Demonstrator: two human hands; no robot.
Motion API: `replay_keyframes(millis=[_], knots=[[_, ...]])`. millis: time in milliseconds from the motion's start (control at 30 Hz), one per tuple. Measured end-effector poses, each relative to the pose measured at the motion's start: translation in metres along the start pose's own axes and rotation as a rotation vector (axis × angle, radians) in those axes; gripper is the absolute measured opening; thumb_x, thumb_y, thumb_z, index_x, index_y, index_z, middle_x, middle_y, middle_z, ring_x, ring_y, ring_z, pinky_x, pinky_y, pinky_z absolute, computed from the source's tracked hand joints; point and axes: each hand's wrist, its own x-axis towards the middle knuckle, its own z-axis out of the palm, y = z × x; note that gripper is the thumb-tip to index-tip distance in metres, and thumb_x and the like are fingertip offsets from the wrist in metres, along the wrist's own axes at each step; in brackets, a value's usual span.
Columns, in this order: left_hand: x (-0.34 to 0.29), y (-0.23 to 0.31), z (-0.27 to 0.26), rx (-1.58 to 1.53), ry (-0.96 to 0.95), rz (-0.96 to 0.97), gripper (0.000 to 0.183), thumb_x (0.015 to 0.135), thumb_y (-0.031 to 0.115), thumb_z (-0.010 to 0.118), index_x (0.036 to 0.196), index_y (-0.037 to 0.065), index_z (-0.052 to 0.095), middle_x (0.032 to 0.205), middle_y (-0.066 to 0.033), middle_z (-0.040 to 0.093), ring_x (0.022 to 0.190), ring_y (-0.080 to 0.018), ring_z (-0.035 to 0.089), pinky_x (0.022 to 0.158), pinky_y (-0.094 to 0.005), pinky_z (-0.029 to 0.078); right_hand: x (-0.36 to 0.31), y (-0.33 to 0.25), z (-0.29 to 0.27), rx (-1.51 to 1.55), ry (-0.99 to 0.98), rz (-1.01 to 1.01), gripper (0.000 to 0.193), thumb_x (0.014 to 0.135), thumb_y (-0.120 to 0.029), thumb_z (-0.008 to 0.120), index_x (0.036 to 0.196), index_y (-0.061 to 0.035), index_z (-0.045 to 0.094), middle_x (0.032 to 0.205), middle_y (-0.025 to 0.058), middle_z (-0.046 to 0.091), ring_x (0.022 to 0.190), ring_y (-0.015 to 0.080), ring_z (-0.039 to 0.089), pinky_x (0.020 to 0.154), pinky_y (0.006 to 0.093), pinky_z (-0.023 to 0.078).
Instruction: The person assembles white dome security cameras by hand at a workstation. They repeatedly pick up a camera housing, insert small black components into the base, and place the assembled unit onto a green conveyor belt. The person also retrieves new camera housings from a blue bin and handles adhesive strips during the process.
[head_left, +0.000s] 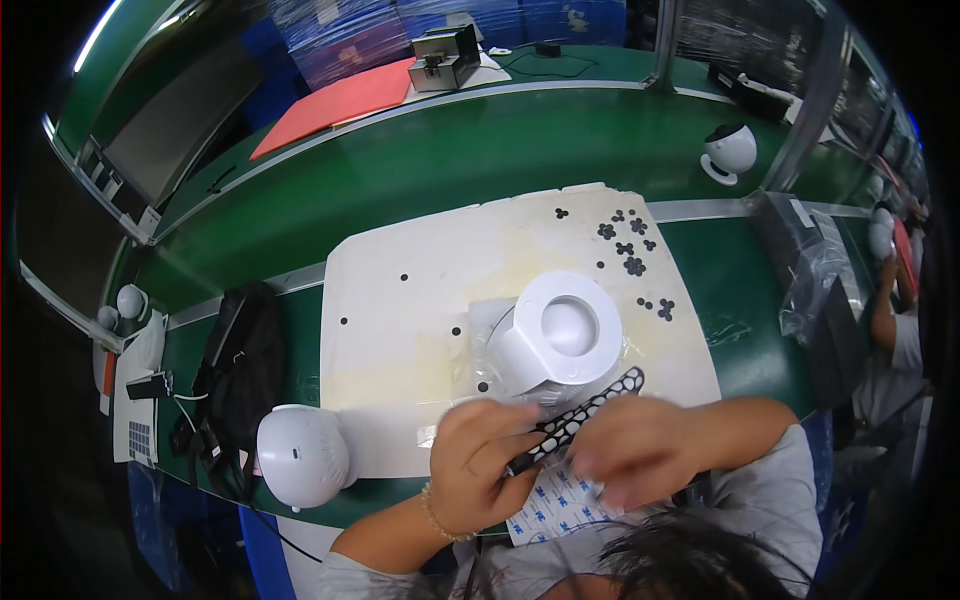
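My left hand [480, 465] is closed on one end of a black strip with white oval spots [580, 415], which slants up to the right. My right hand [635, 450] is beside the strip, its fingers smeared by motion. Below both hands is a white sheet with blue print [560, 508], partly covered by my fingers. Just beyond the hands, on a pale board [390, 375], stands a white rounded housing with a round recess [590, 290]. Clear plastic film [484, 318] shows around its base.
Black round pads [634, 266], single and in clusters, dot the board. A white rounded device [303, 458] and a black bag [243, 345] sit left. Another white device [733, 150] stands on the far shelf. Clear plastic bags [820, 280] lie right; a person [903, 330] is beyond.
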Motion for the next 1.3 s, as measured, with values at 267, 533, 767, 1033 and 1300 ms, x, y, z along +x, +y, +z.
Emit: replay_keyframes(millis=[267, 533, 767, 1033, 1300], knots=[[-0.006, 0.002, 0.006, 0.240, -0.240, 0.023, 0.018, 0.063, 0.013, 0.058, 0.080, 0.008, 0.060, 0.114, -0.0062, 0.058, 0.109, -0.0204, 0.051, 0.092, -0.0443, 0.030, 0.008, 0.042, -0.035, 0.346, 0.410, 0.692, 0.058, 0.079, 0.010, 0.047, 0.131, -0.0044, 0.025, 0.113, 0.0137, 0.042, 0.080, 0.0107, 0.050, 0.075, 0.0236, 0.043], [-0.007, 0.002, 0.008, 0.289, -0.235, 0.036, 0.014, 0.066, 0.015, 0.056, 0.078, 0.009, 0.061, 0.110, -0.0042, 0.060, 0.105, -0.0176, 0.054, 0.094, -0.0460, 0.029, 0.002, 0.052, -0.034, 0.325, 0.302, 0.708, 0.058, 0.081, 0.008, 0.046, 0.133, -0.0049, 0.024, 0.113, 0.0135, 0.041, 0.082, 0.0103, 0.050, 0.077, 0.0239, 0.044], [-0.007, 0.001, 0.008, 0.269, -0.257, 0.017, 0.014, 0.068, 0.015, 0.055, 0.078, 0.009, 0.062, 0.111, -0.0046, 0.060, 0.105, -0.0178, 0.054, 0.095, -0.0462, 0.029, -0.003, 0.049, -0.031, -0.035, 0.244, 0.638, 0.053, 0.078, 0.008, 0.050, 0.127, -0.0063, 0.035, 0.105, 0.0134, 0.048, 0.080, 0.0168, 0.054, 0.073, 0.0264, 0.045], [-0.006, 0.003, 0.007, 0.256, -0.250, 0.013, 0.015, 0.067, 0.013, 0.055, 0.079, 0.007, 0.062, 0.110, -0.0056, 0.060, 0.107, -0.0187, 0.053, 0.095, -0.0476, 0.028, 0.007, 0.044, -0.038, -0.569, 0.139, 0.280, 0.049, 0.074, 0.001, 0.058, 0.120, -0.0066, 0.042, 0.088, 0.0019, 0.060, 0.091, 0.0217, 0.054, 0.078, 0.0355, 0.037], [-0.006, 0.003, 0.009, 0.255, -0.216, 0.032, 0.014, 0.067, 0.011, 0.055, 0.079, 0.007, 0.061, 0.110, -0.0054, 0.060, 0.109, -0.0184, 0.051, 0.095, -0.0483, 0.028, 0.015, 0.047, -0.014, -0.034, 0.113, 0.554, 0.053, 0.076, 0.000, 0.056, 0.124, -0.0036, 0.033, 0.084, 0.0043, 0.058, 0.093, 0.0231, 0.054, 0.086, 0.0384, 0.031]])
